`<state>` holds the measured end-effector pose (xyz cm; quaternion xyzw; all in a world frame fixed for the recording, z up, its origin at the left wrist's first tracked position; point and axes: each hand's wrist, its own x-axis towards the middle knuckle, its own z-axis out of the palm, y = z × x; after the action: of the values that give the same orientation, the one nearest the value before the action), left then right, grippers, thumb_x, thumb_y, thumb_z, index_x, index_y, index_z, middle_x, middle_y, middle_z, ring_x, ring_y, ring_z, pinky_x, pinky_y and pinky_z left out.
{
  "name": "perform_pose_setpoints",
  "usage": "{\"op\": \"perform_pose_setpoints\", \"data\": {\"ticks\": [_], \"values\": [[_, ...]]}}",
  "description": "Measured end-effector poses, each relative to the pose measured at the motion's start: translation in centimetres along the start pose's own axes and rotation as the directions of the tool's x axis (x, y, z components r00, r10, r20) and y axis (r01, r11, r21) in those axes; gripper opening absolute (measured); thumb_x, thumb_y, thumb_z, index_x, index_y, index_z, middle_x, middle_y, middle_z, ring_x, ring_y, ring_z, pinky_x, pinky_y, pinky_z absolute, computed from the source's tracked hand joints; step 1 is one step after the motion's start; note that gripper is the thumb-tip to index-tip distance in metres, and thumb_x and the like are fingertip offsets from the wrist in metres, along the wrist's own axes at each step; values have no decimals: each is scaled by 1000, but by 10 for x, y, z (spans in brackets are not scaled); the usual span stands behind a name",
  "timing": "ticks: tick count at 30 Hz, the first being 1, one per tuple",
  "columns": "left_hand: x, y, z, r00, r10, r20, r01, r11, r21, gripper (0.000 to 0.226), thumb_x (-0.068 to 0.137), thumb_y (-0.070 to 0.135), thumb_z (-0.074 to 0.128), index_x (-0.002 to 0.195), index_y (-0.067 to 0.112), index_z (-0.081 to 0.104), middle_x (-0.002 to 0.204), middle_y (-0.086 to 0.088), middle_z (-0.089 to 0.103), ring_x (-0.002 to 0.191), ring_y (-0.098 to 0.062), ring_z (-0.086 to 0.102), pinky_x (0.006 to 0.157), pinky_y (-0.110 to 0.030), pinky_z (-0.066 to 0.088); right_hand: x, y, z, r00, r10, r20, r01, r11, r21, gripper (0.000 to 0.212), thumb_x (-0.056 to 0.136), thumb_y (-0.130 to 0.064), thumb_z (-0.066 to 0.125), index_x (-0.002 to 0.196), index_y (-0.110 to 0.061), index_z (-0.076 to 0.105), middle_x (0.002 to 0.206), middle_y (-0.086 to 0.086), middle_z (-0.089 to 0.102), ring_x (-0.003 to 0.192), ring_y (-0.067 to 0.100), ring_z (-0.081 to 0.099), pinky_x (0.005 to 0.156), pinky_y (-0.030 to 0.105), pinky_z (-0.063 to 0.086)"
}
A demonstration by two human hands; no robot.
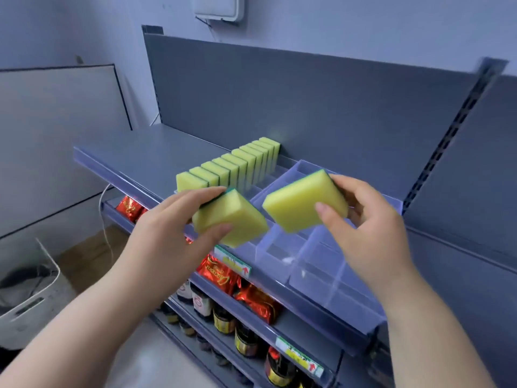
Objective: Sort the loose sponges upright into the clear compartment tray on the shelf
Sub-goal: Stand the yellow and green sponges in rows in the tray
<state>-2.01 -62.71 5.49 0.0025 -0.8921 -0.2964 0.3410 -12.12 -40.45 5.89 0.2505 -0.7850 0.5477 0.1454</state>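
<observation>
Two loose pieces are held up just in front of the shelf [145, 152], one in each hand. The left sponge [229, 217], yellow with a green back, is pinched by the left hand [167, 228]: thumb on the near yellow face, fingers curled over the far green edge. The right sponge [305, 201] is gripped the same way by the right hand [372, 228], thumb across the yellow face and fingers wrapped behind it. Both are tilted and sit above the clear compartment tray [321, 261], which lies on the shelf. In the tray's left lane a row of sponges [232, 166] stands upright, packed face to face; about ten, though the far ones crowd too close for a sure count. The lanes under the right hand show only clear dividers. On the lower shelves are at least three red foil packets [221, 273], a line of dark bottles [246, 343] too blurred to count, and two price tags [232, 261]. One white basket [30, 298] stands on the floor to the left.
</observation>
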Motion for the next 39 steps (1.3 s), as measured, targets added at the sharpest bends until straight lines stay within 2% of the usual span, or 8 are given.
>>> {"op": "perform_pose_setpoints", "data": {"ticks": [4, 12, 17, 22, 28, 31, 37, 39], "values": [[45, -31, -2, 1000, -6, -24, 5, 1000, -26, 44, 73, 49, 63, 116, 38, 59, 103, 39, 55, 94, 10, 54, 83, -7, 41, 50, -6, 22, 999, -46, 19, 46, 999, -25, 33, 79, -28, 65, 110, -38, 56, 110, -8, 62, 101, 10, 58, 86, 29, 50], [111, -81, 13, 999, -35, -8, 33, 980, -196, 42, 78, 21, 72, 107, 45, 53, 99, 29, 59, 93, 7, 55, 76, 3, 36, 106, 4, 33, 999, -44, 26, 49, 972, -231, 36, 82, -19, 68, 116, -26, 58, 109, -4, 62, 100, 14, 58, 90, 33, 49], [162, -118, 27, 1000, -8, 28, 15, 965, -262, 38, 79, 24, 70, 104, 47, 53, 92, 39, 59, 88, 16, 55, 72, 7, 32, 136, 19, 49, 999, -42, -26, 23, 861, -508, 38, 83, -16, 65, 120, -19, 57, 108, -6, 57, 98, 8, 51, 85, 14, 41], [210, -152, 43, 996, 68, 60, -42, 930, -365, 36, 80, 23, 69, 106, 43, 54, 91, 45, 56, 85, 16, 56, 72, 4, 36, 172, 31, 70, 993, 22, -113, -85, 805, -588, 39, 84, -16, 64, 122, -19, 56, 109, -7, 55, 100, 9, 49, 90, 22, 39], [259, -182, 62, 964, 208, 166, -112, 883, -455, 35, 81, 21, 68, 108, 39, 55, 104, 36, 55, 87, 13, 57, 70, 4, 36, 213, 59, 99, 975, 146, -171, -223, 717, -661, 40, 87, -16, 60, 126, -17, 52, 115, -3, 50, 99, 12, 46, 73, 5, 30], [275, -195, 70, 943, 259, 208, -132, 866, -482, 35, 81, 23, 68, 108, 41, 54, 102, 39, 55, 89, 16, 55, 73, 5, 35, 221, 76, 112, 959, 212, -189, -283, 668, -688, 41, 88, -18, 58, 128, -16, 50, 124, 1, 48, 110, 15, 46, 86, 16, 30], [295, -209, 81, 902, 348, 255, -187, 849, -495, 37, 81, 25, 68, 109, 42, 52, 90, 48, 52, 86, 23, 51, 74, 7, 33, 223, 88, 127, 932, 282, -229, -358, 612, -705, 41, 90, -20, 56, 130, -20, 47, 127, 0, 46, 94, 9, 41, 91, 34, 41], [298, -211, 82, 896, 366, 250, -204, 841, -501, 37, 81, 24, 69, 111, 39, 54, 89, 44, 54, 86, 24, 50, 75, 8, 32, 227, 88, 130, 935, 278, -221, -350, 616, -705, 41, 90, -19, 56, 131, -20, 46, 129, 1, 45, 97, 13, 45, 92, 32, 40]]}}
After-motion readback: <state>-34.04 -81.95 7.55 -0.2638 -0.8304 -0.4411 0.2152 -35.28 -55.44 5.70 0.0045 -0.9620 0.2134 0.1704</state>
